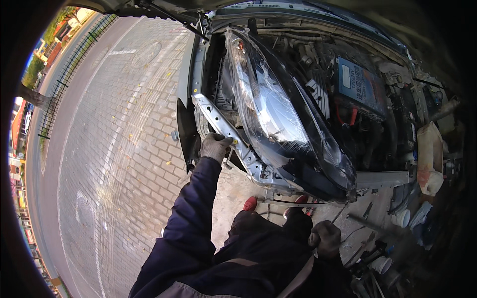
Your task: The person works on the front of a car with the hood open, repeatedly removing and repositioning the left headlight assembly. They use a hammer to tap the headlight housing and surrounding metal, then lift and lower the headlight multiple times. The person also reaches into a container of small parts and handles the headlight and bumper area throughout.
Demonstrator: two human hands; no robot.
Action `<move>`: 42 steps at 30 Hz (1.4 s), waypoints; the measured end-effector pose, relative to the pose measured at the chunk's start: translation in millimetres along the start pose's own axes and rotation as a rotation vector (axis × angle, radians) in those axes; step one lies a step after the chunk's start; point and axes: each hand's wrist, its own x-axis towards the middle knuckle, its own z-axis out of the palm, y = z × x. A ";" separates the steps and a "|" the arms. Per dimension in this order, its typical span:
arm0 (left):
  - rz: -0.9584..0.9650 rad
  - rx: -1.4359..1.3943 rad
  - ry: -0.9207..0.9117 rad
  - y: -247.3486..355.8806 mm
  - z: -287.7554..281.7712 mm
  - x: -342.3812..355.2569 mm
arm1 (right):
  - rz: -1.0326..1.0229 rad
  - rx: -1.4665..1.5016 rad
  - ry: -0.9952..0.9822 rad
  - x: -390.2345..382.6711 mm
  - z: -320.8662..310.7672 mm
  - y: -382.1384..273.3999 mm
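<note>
A grey-gloved left hand point(216, 147) of mine closes over the edge of a silver metal bracket point(218, 119) at the car's open front corner. Beside it, a large headlight point(271, 107) wrapped in clear plastic film lies over the front of the engine bay. My right hand point(326, 239), also gloved, is closed low in front of my body, apart from the car. From that fist a thin-shafted tool point(340, 213) points up toward the headlight's lower end; its kind is unclear.
A blue box point(358, 85) with a red clamp sits in the engine bay. A stained pale plastic container point(430, 159) stands at the right. White cups point(381, 264) and scattered tools lie at the lower right. A dark fender liner point(187, 134) hangs left of the bracket, beside brick paving point(134, 139).
</note>
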 end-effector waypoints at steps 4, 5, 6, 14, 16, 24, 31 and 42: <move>-0.080 -0.496 0.115 -22.2 10.6 -9.9 | -0.117 0.062 -0.166 7.3 35.5 -24.6; -0.109 -0.641 0.153 -29.2 15.7 -14.3 | -0.175 0.078 -0.281 11.1 43.9 -31.7; -0.199 -0.800 0.101 -35.2 21.0 -17.0 | -0.263 -0.007 -0.345 15.7 54.0 -39.1; -0.225 -1.327 -0.298 -58.6 47.0 -13.7 | -0.655 -0.174 -0.674 82.6 193.5 -94.6; -0.193 -1.304 -0.254 -57.0 49.8 -14.1 | -0.577 -0.247 -0.609 98.1 224.9 -105.0; -0.234 -1.313 -0.186 -31.5 39.5 -30.6 | -0.525 -0.137 -0.482 154.4 327.3 -96.5; -0.250 -1.259 -0.102 -33.9 43.2 -35.1 | -0.836 -0.171 -0.478 194.8 343.2 -67.5; -0.239 -1.198 -0.121 -34.5 44.8 -37.0 | -0.637 -0.176 -0.513 209.9 351.9 -64.6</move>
